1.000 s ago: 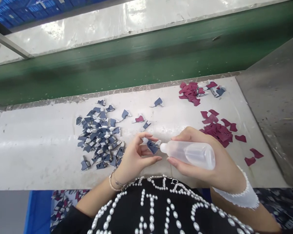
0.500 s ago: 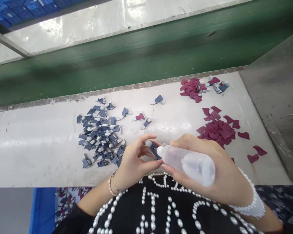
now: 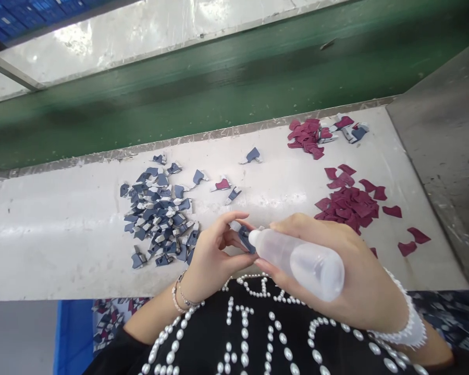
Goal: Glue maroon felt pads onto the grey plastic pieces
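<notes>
The left hand, its fingers curled, pinches a small blue-grey and white part, angular and plastic-looking, between thumb and fingertips just above the near middle of the bench. The right hand wraps its thumb and fingers around a translucent, soft-looking plastic bottle with a white tip, tilted so the tip points left at the part. The part seems held up and clear of the palm to leave its face open to the tip; whether the two touch cannot be told, since the bottle covers part of it.

The bench, white-topped and scuffed, carries a heap of similar blue-grey and white parts at left, just beside the left hand. At right lies a loose heap of flat, curved maroon pieces, partly hidden by the right hand. Beyond it sits a smaller maroon heap. A single maroon-faced white part lies among stray blue-grey ones, ahead of the left hand. A long green strip runs along the far side; a grey metal panel closes off the right.
</notes>
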The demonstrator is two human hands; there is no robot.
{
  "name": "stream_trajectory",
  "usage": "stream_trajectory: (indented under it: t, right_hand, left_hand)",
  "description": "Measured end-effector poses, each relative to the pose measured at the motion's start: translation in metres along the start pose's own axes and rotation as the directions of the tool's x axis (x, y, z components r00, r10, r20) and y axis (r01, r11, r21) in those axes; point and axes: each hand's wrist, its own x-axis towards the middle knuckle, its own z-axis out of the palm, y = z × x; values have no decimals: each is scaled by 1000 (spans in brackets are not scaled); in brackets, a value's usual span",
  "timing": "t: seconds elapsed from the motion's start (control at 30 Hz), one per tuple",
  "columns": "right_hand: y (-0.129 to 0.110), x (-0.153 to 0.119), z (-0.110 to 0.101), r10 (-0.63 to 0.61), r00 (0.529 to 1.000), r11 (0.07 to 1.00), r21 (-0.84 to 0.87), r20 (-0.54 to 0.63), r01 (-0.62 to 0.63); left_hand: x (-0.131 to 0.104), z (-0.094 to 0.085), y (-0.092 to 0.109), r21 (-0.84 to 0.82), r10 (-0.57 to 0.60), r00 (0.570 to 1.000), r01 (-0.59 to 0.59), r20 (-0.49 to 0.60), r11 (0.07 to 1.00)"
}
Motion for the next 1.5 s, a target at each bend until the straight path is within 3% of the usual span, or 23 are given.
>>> stream_trajectory:
  t: [0.1,0.23,0.4,0.6,0.87,1.13,1.5]
  right_hand:
    - [0,0,0,-6,999,1000,-16,-41,5]
    - [1,-1,2,-22,1000,998,-51,7,22]
    - [3,-2,2,-45,997,999,-30,-64,43]
    - [3,-4,5,-70,995,985,-163,-75,57]
    - [3,-3,3,-66,992,994,-99,-110,55]
    - [-4,-7,4,-19,999,997,-74,-41,16]
    - [-5,-9,2,-25,999,996,-85,-33,22]
  left_hand:
    - [1,0,1,15,-3,1000,4,-15,1000]
    - [1,0,2,17,-31,999,31,-14,999]
    - [2,0,6,40,-8,999,9,-33,999]
    - [1,-1,7,45,-22,999,23,-25,999]
    - [-1,-1,7,68,-2,1000,4,-26,998]
    - [0,-2,10,75,-7,999,11,-53,997]
    - [-2,-3,9,117,-6,998,13,-63,993]
